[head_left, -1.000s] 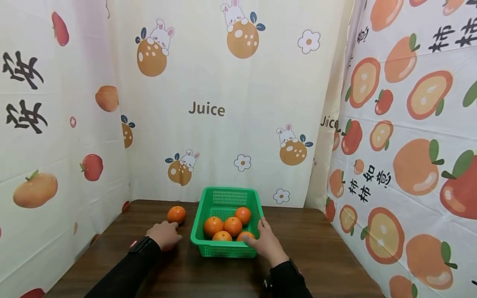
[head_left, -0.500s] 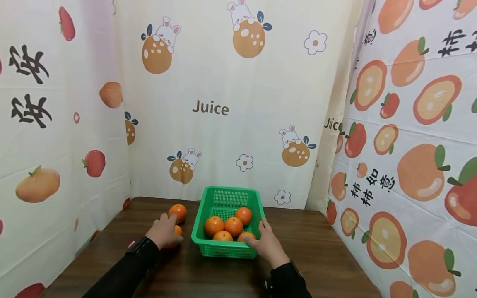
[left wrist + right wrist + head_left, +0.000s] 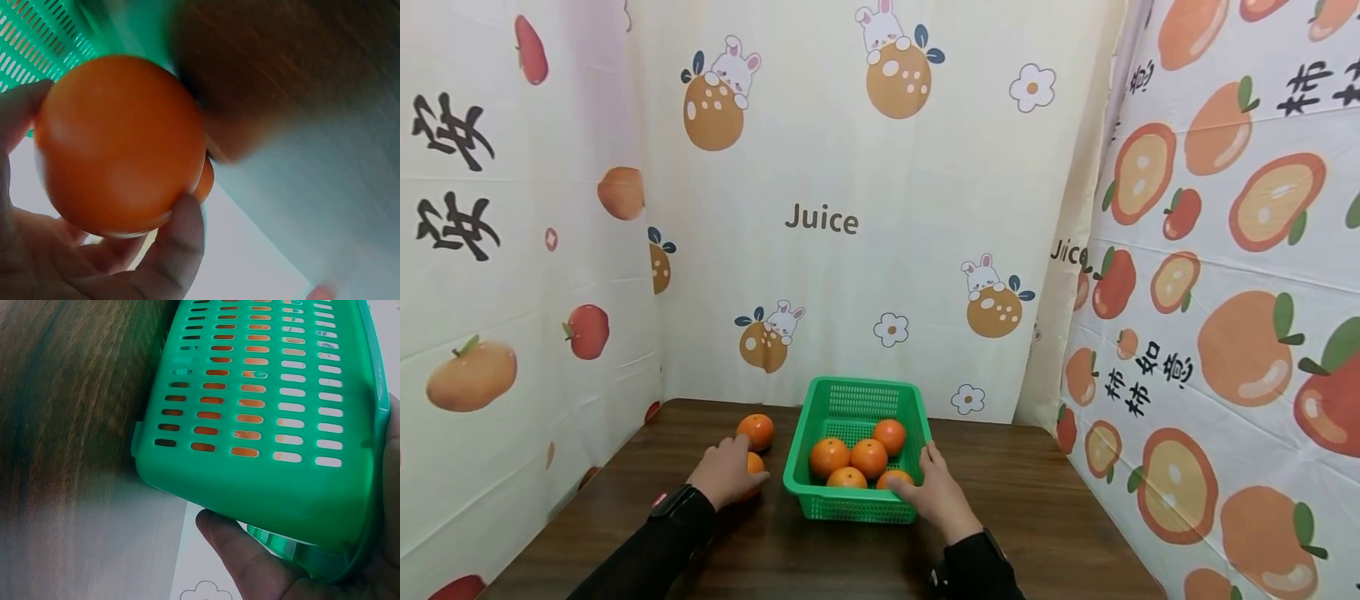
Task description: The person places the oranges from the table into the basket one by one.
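Observation:
My left hand (image 3: 727, 472) grips an orange (image 3: 122, 147) to the left of the green basket, thumb on one side and fingers curled round the other. In the head view the hand covers most of that fruit. Just beyond the fingertips another orange (image 3: 756, 432) sits on the table. The green plastic basket (image 3: 859, 505) has slotted sides and holds several oranges (image 3: 868, 457) toward its near end. My right hand (image 3: 943, 497) holds the basket's right side near the front corner, thumb over the rim and a finger (image 3: 234, 547) against the outer wall.
The dark brown wooden table (image 3: 1037, 508) runs back to a cream curtain (image 3: 842, 283) printed with rabbits and fruit. Fruit-patterned cloths flank the table, one on the left (image 3: 527, 283) and one on the right (image 3: 1180, 392).
My left hand has shifted from lying over the near orange to gripping it, and more of that fruit now shows. The right hand stays on the basket. The head view shifts slightly.

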Available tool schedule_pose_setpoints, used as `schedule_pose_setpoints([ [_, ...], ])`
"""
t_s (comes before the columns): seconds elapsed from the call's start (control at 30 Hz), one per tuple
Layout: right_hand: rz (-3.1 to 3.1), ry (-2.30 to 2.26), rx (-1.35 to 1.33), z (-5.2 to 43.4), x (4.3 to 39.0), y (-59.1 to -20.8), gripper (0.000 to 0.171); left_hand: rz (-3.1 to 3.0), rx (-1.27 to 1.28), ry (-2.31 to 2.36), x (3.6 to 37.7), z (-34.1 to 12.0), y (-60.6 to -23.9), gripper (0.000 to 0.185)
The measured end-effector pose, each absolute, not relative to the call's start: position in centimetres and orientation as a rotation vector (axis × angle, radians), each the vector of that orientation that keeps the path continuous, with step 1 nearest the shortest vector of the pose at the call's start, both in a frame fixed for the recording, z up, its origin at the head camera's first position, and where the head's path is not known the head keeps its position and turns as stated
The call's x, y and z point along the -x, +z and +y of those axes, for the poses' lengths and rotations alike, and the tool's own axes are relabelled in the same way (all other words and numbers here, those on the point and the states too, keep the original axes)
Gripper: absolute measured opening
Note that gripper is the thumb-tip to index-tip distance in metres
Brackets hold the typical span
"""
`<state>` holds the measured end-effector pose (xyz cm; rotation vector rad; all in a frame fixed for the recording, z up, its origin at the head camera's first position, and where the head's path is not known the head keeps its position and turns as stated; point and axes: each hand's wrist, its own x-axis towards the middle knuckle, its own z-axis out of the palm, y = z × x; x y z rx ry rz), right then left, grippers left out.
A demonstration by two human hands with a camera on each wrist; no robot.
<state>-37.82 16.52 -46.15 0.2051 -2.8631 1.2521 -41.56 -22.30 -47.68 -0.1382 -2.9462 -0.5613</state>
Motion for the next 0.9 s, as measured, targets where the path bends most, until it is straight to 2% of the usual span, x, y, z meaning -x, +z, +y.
schedule_pose_setpoints([
  [0.13, -2.866, 1.248, -0.213, 16.4, 37.9, -46.2, 0.104, -2.937, 0.142, -0.585, 41.4, -22.3, -47.7, 0.069],
  [0.33, -2.860, 1.249, -0.207, 16.5, 37.9, -46.2, 0.103, -3.025, 0.195, -0.579, 41.1, -22.0, -47.6, 0.052],
  [0.57, -2.868, 1.249, -0.202, 16.5, 37.8, -46.1, 0.104, -3.052, 0.293, -0.506, 39.9, -20.9, -47.7, 0.068],
  [0.9, -2.862, 1.245, -0.206, 16.4, 37.8, -46.2, 0.102, -3.013, 0.314, -0.434, 40.0, -20.3, -48.1, 0.050],
])
